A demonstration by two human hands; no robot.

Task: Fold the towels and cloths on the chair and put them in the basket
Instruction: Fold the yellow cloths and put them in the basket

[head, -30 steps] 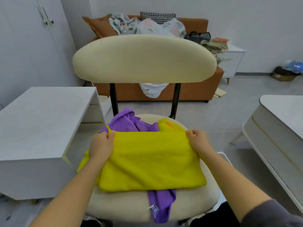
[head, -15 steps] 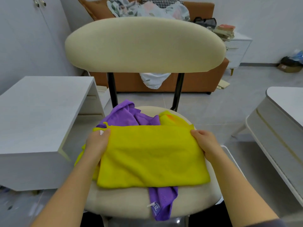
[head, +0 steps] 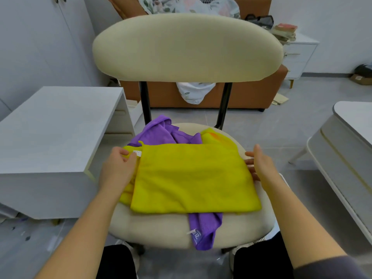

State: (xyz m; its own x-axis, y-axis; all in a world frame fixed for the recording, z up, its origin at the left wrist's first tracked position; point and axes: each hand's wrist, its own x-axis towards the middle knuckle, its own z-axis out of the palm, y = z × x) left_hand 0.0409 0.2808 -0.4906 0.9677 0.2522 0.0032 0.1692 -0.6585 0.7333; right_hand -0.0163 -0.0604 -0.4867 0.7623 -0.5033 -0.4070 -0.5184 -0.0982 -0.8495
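The yellow towel (head: 193, 178) lies folded on the chair (head: 161, 232) seat, over a purple cloth (head: 203, 230). The left hand (head: 118, 168) pinches its left corner. The right hand (head: 261, 166) has straight, spread fingers at the right edge. A one-sided pull could skew the layers.

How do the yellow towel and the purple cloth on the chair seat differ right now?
The yellow towel lies folded flat on top; the purple cloth is crumpled beneath it. The left hand and right hand flank the yellow towel; neither touches the purple cloth. The purple cloth's end hangs over the chair's front edge; the yellow towel's does not. Both show a label.
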